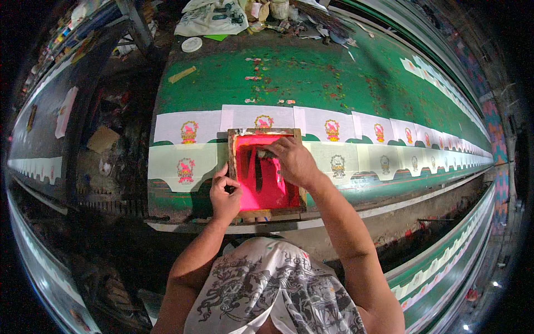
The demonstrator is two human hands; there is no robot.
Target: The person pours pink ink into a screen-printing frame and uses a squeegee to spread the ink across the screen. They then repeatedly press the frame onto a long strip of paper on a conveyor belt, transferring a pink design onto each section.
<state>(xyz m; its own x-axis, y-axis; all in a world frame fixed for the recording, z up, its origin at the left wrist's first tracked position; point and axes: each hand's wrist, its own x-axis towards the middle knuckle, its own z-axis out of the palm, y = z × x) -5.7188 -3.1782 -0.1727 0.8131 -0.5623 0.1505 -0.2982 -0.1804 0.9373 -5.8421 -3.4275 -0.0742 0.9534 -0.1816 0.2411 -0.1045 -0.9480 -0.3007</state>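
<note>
In the middle of the frame, a wooden frame with bright pink ink inside it sits on a long green table, over part of the rows of pale cloth pieces. The person's left hand is at the left side of the wooden frame, with its fingers bent and one finger reaching up along the wood; I cannot tell how hard it grips. The right hand reaches over the pink ink from the right, and its bent fingers are pressed together, pinching the top of a small dark tool. I cannot see the tool well, because the fingers hide some of it. On both sides of the wooden frame, white cloth pieces make a back row, and cream cloth pieces make a front row. Both rows run away to the right edge, and many pieces have little round pictures on them. Near the top, a round white lid lies just below a big white bag. At the bottom, the person wears a white shirt with black drawings.
</note>
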